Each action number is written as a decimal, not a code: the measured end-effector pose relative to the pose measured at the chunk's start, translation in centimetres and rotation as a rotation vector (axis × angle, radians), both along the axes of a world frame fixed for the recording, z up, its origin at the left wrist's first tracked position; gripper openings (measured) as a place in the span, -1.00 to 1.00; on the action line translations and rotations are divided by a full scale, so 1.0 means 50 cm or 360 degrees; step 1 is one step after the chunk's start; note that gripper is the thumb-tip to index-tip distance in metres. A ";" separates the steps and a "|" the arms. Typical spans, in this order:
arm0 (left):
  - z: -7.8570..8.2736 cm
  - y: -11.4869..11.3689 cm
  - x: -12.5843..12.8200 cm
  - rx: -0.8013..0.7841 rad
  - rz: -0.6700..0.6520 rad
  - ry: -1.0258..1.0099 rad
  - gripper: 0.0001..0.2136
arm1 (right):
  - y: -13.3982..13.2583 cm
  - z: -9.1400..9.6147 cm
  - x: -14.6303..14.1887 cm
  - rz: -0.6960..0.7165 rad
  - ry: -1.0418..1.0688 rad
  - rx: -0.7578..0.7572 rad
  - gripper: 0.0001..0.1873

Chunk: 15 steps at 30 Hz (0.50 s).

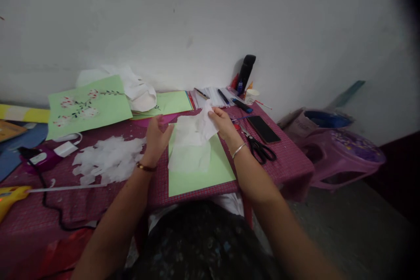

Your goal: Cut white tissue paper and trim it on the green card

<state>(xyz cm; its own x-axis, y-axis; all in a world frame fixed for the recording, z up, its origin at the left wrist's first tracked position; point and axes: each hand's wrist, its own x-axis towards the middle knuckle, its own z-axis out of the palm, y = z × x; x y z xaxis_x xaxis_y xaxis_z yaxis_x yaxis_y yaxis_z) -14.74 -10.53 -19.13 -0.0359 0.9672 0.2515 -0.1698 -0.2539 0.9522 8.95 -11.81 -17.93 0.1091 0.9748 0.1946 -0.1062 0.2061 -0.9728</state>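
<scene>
Both my hands hold a thin white tissue sheet [192, 144] above a plain green paper [200, 175] on the small table. My left hand [156, 138] grips the sheet's left edge, fingers closed on it. My right hand [223, 123] pinches the sheet's upper right corner and lifts it. A heap of torn white tissue pieces [106, 159] lies just left of my left hand. Black scissors [260, 148] rest right of my right wrist.
A pink checked cloth covers the table [288, 162]. A green sheet with a flower picture [87, 105], a black phone [263, 129], pens [241, 105], a yellow glue gun [13, 197] and a purple device [42, 157] lie around. A purple stool [348, 157] stands right.
</scene>
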 end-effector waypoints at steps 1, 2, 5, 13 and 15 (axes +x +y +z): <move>0.005 -0.004 0.002 0.0111 0.0037 0.0077 -0.65 | -0.003 0.002 -0.002 0.0036 -0.0009 -0.0002 -0.63; 0.010 -0.010 0.008 0.0195 0.0027 0.0160 -0.64 | -0.007 0.003 -0.006 0.0073 -0.0018 -0.0003 -0.63; 0.008 -0.035 0.037 0.0385 -0.0189 0.0499 -0.66 | -0.017 0.008 -0.018 0.0187 -0.0040 0.0003 -0.64; -0.029 -0.050 0.083 0.0265 -0.0414 0.0610 -0.79 | -0.030 0.015 -0.047 0.0272 0.0001 0.0023 -0.65; -0.024 -0.047 0.076 0.0171 -0.0384 0.0479 -0.81 | -0.031 0.015 -0.050 0.0255 0.0067 0.0024 -0.62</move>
<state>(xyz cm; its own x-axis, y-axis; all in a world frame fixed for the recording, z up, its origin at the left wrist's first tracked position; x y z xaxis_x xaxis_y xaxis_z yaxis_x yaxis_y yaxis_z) -10.94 -12.87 -20.31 0.2800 0.9064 0.3163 0.0458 -0.3417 0.9387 6.45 -13.35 -17.16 -0.0394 0.9774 0.2077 -0.1797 0.1975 -0.9637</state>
